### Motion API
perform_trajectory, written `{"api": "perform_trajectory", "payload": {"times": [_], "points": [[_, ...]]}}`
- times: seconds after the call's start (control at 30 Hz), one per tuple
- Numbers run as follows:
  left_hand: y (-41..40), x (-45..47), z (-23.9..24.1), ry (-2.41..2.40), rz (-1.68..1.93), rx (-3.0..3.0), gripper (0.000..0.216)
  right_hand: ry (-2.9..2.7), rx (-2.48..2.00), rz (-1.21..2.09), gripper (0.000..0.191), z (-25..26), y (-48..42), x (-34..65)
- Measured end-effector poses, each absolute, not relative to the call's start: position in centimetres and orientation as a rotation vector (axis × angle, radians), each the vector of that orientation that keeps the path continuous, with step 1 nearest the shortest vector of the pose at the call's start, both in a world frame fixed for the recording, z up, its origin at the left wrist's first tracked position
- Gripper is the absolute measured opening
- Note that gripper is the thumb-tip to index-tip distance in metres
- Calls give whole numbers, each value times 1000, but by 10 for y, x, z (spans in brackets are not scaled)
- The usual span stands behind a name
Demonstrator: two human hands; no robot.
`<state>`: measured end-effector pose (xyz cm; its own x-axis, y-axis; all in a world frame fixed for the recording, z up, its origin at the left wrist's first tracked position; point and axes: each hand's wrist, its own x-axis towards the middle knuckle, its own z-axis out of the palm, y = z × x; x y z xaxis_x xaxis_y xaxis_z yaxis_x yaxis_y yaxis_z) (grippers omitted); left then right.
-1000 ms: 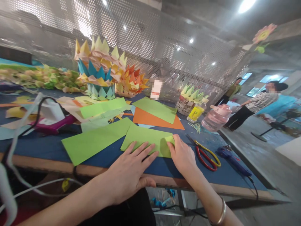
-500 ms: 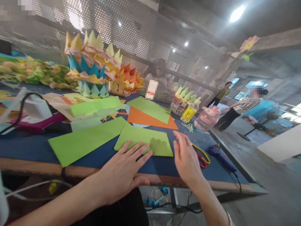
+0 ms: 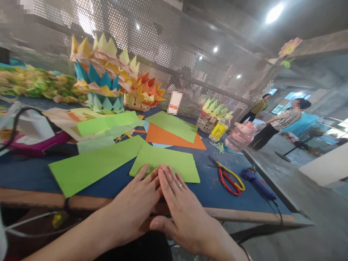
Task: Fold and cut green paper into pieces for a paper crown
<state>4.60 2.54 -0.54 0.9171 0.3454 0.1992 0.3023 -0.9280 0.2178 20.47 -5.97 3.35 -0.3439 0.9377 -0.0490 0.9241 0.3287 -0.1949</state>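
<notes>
A folded sheet of green paper (image 3: 171, 159) lies flat near the front edge of the table. My left hand (image 3: 136, 199) rests on its lower left part with the fingers stretched out. Beside it my right hand (image 3: 182, 206) lies flat, fingertips on the paper's lower edge and fingers straight; the two hands touch at the fingers. A longer green strip of paper (image 3: 92, 166) lies to the left, meeting the folded sheet at its corner. Scissors (image 3: 228, 177) with red and yellow handles lie to the right of my right hand.
A blue glue gun (image 3: 258, 183) lies near the right table edge. Behind stand a pink water jug (image 3: 240, 136), a yellow-labelled bottle (image 3: 217, 130) and folded-paper crowns (image 3: 104, 83). Orange paper (image 3: 174, 137) lies mid-table. Two people (image 3: 285, 119) stand beyond, at the right.
My right hand has moved left from beside the paper's right edge onto its lower edge, against my left hand. The scissors are now uncovered. My left hand stays on the paper.
</notes>
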Motion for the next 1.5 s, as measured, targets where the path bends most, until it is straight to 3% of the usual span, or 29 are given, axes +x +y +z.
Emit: {"api": "perform_trajectory", "payload": {"times": [0.3,0.63,1.03,1.33,1.5], "points": [[25,50,-5,541,339,2975,83,-2493,-1867,44,91,24,-69,225],[27,41,-13,549,559,3046,95,-2493,-1927,-271,93,14,-87,271],[27,-7,-31,877,830,3156,106,-2464,-1950,-478,96,8,-93,283],[24,-10,-34,946,879,3108,101,-2408,-2124,-213,96,24,-83,253],[24,-11,-36,909,878,3113,108,-2432,-1749,205,99,29,-58,193]]}}
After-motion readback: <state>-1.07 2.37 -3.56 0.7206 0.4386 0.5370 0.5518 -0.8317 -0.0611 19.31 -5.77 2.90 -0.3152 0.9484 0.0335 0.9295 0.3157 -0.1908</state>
